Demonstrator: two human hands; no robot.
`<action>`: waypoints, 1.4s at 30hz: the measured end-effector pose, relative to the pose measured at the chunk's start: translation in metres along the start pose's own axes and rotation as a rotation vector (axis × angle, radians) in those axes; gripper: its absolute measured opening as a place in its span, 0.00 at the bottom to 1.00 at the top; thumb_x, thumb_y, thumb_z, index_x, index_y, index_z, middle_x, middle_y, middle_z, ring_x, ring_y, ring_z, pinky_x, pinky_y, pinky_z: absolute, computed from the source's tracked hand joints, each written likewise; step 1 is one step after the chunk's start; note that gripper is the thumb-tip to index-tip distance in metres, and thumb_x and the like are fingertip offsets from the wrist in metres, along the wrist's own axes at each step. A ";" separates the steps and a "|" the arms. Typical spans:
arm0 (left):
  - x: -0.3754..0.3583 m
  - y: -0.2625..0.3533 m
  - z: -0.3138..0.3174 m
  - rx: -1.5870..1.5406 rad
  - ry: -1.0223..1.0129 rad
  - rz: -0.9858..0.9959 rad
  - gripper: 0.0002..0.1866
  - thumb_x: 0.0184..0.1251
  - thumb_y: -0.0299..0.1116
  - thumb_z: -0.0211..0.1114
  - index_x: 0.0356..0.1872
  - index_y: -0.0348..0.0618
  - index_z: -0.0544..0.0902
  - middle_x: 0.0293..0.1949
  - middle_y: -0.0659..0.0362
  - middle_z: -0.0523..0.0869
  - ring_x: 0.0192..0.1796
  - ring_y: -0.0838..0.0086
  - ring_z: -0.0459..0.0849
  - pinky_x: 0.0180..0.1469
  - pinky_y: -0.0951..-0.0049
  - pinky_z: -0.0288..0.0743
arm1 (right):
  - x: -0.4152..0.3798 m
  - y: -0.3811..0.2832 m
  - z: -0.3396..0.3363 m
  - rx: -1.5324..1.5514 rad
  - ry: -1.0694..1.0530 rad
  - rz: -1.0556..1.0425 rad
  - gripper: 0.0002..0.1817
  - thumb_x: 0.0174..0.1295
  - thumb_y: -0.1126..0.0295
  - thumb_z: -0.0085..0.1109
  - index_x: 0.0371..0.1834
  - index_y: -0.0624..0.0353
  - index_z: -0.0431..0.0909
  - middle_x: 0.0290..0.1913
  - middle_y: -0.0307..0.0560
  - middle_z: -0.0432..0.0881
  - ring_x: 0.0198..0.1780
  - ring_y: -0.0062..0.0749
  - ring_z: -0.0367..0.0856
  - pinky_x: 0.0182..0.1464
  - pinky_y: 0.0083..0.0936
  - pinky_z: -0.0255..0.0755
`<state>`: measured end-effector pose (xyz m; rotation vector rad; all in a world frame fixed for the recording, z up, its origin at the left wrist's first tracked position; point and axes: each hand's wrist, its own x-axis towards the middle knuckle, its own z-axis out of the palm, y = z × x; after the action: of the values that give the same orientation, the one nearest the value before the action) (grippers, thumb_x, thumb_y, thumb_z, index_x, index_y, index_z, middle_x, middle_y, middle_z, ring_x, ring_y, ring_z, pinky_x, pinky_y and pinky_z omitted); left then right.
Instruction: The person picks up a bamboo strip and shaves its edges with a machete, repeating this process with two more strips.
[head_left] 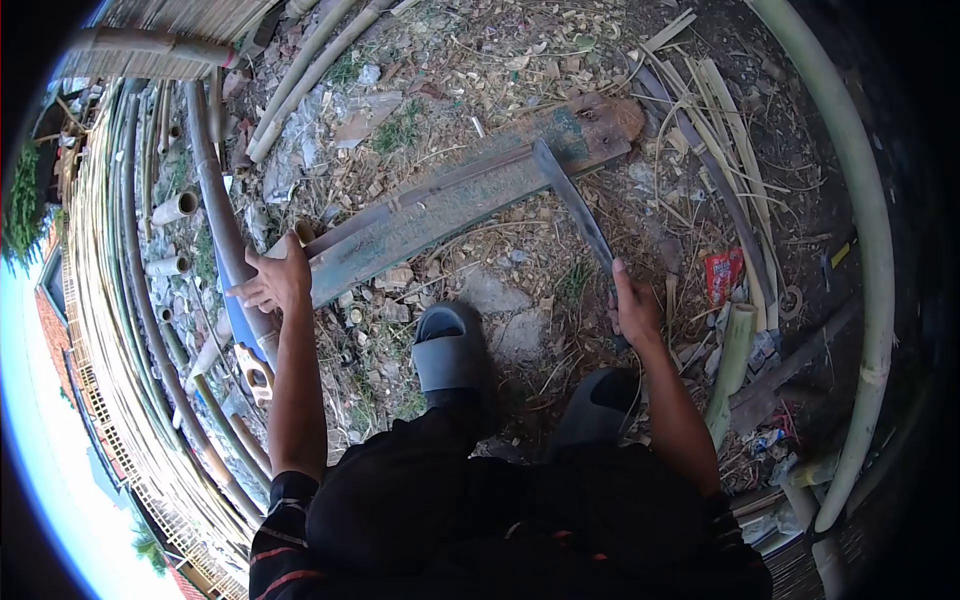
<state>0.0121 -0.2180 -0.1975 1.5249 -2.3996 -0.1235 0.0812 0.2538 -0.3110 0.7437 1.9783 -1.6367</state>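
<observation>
Right hand (637, 305) first: I've got it wrapped around the handle end of a long, dark metal machete (578, 210), fingers closed, thumb lying along the near end of the blade. The far end of the blade is over a long wooden plank (430, 225) with worn green paint, but I honestly can't tell from this view if it's touching the wood.

Left hand (280, 278) is at the other end of the plank, fingers spread and bent over a thick grey-brown bamboo pole (212, 190). Can't tell if it's actually squeezing anything. A narrow brown strip (430, 188) runs lengthwise along the plank, well apart from the right hand.

As for the stage, I'd call it blade in hand and lined up over the wood, no cut visible right now. Any swing from here would call for a firm wrist and left fingers kept well clear of the edge.

Further out: a saw with a blue blade and pale yellow handle (256, 375) beside the pole, split pale bamboo strips (740, 150) off to the right, chips all over the ground (500, 75). Only label I spot is on a crinkled red packet (725, 275); pale lettering, too small for me to read.
</observation>
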 end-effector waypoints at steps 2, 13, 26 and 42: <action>0.008 0.015 -0.002 -0.007 -0.017 -0.015 0.51 0.54 0.60 0.72 0.76 0.55 0.58 0.73 0.22 0.25 0.73 0.18 0.40 0.69 0.26 0.44 | -0.003 -0.004 0.000 0.001 -0.009 0.014 0.39 0.65 0.30 0.49 0.19 0.59 0.70 0.14 0.37 0.68 0.13 0.23 0.68 0.16 0.25 0.62; -0.078 0.058 0.034 -0.326 -0.560 1.159 0.35 0.61 0.50 0.72 0.67 0.46 0.75 0.71 0.39 0.68 0.71 0.42 0.68 0.70 0.49 0.64 | -0.003 -0.007 -0.003 -0.006 -0.046 0.061 0.38 0.66 0.31 0.49 0.19 0.60 0.72 0.16 0.38 0.71 0.16 0.24 0.72 0.19 0.25 0.65; -0.119 0.124 0.010 -0.505 -0.869 1.144 0.17 0.70 0.31 0.65 0.54 0.40 0.70 0.31 0.48 0.86 0.30 0.63 0.85 0.36 0.66 0.77 | -0.004 -0.014 -0.008 0.011 -0.045 0.098 0.37 0.67 0.33 0.50 0.26 0.62 0.78 0.17 0.37 0.71 0.16 0.23 0.72 0.18 0.26 0.64; -0.103 0.159 -0.198 -1.898 -0.657 1.043 0.32 0.73 0.64 0.49 0.63 0.48 0.73 0.44 0.52 0.78 0.47 0.59 0.77 0.59 0.47 0.66 | -0.030 -0.022 -0.009 0.004 -0.008 -0.153 0.36 0.68 0.36 0.53 0.20 0.61 0.74 0.14 0.35 0.69 0.15 0.23 0.68 0.19 0.28 0.61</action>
<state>-0.0283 -0.0396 0.0067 -0.6637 -1.5733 -1.9709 0.0889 0.2558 -0.2731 0.5983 2.0715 -1.7279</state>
